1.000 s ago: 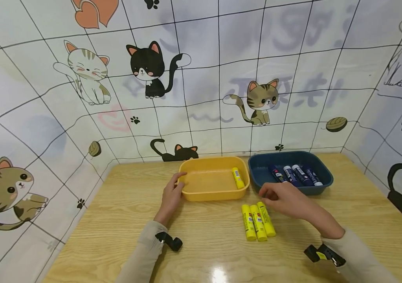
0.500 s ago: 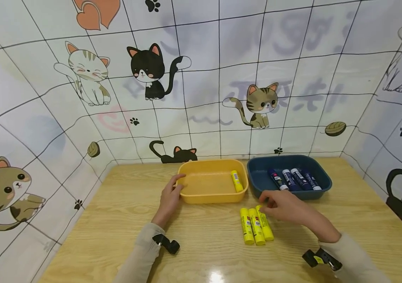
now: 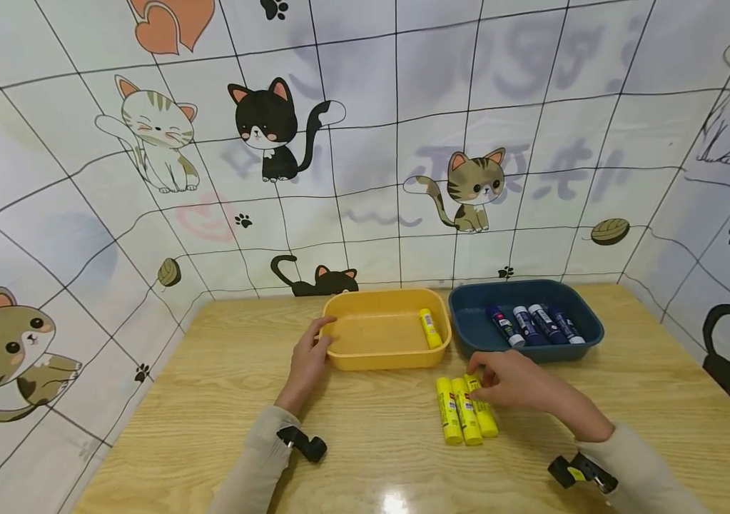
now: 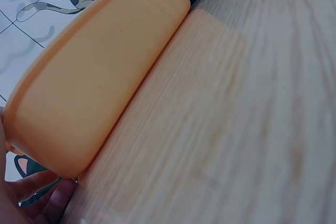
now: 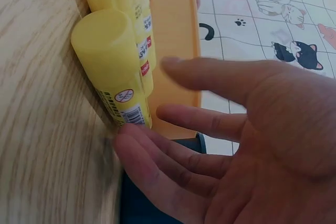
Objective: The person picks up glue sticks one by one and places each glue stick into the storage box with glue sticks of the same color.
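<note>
Three yellow glue sticks (image 3: 457, 411) lie side by side on the table, in front of the trays. Over the rightmost one (image 3: 484, 416) is my right hand (image 3: 511, 380). In the right wrist view its fingertips (image 5: 137, 145) are at the far end of that glue stick (image 5: 123, 77), while the thumb stands apart from it. My left hand (image 3: 308, 357) holds the left end of the yellow tray (image 3: 385, 360), digits over the rim and others low at its corner (image 4: 44, 195). Another yellow glue stick (image 3: 430, 328) lies inside this tray at the right.
A dark blue tray (image 3: 544, 353) stands right of the yellow one, holding several dark blue glue sticks with white caps (image 3: 546, 323). Behind the wooden table (image 3: 365, 457) rises a wall covering (image 3: 371, 143) printed with cats and grid lines.
My right hand has lowered slightly, its fingers coming down over the rightmost yellow glue stick. The left hand stays at the yellow tray. The head view has shifted a little.
</note>
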Tool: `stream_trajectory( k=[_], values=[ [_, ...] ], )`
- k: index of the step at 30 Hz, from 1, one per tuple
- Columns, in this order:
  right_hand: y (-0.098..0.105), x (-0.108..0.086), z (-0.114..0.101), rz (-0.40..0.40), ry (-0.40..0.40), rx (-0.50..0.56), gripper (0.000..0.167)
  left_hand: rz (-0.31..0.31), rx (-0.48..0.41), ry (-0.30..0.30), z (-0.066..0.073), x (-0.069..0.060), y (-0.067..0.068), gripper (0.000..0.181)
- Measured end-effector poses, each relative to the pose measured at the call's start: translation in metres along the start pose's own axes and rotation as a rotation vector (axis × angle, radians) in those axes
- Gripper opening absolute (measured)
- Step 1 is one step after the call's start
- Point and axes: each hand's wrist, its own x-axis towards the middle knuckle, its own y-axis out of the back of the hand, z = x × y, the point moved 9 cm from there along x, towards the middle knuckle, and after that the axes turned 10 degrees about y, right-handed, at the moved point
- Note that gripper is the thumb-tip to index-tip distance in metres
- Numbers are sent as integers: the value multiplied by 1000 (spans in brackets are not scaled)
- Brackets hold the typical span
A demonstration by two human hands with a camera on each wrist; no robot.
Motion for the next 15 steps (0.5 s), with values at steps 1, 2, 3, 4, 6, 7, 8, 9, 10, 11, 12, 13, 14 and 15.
stream_trajectory(
  k=[1,2,3,4,6,7,8,9,10,11,12,13,14,15],
  values=[
    [-1,0,1,-5,-5,2,33,1,0,-3,1,0,0,38],
    [-2,0,1,-11,-9,5,33,2,1,-6,1,0,0,38],
    [-3,0,2,-16,-15,5,34,2,2,-8,2,1,0,38],
    [-4,0,3,-22,-19,5,34,2,1,-7,1,1,0,38],
    [-6,0,4,-32,-26,4,35,2,1,-4,1,1,0,37],
    [-6,1,4,-36,-29,7,36,2,2,-2,1,1,0,37],
    [-7,1,4,-40,-24,4,37,3,3,-1,0,1,0,37],
    [-7,1,5,-42,-29,6,37,3,3,-1,0,1,0,37],
    [-7,0,5,-44,-33,10,37,3,2,-1,0,1,0,37],
    [-7,0,5,-47,-40,14,38,3,2,-2,0,1,0,37],
    [-7,-1,5,-51,-44,17,38,3,2,-5,0,1,0,37],
    [-7,-1,6,-54,-51,21,38,3,1,-7,0,1,0,37],
    [-7,-2,6,-57,-57,27,38,1,0,-8,0,1,0,38],
    [-6,-3,7,-59,-71,39,39,-2,-2,-9,0,1,0,38]
  ],
)
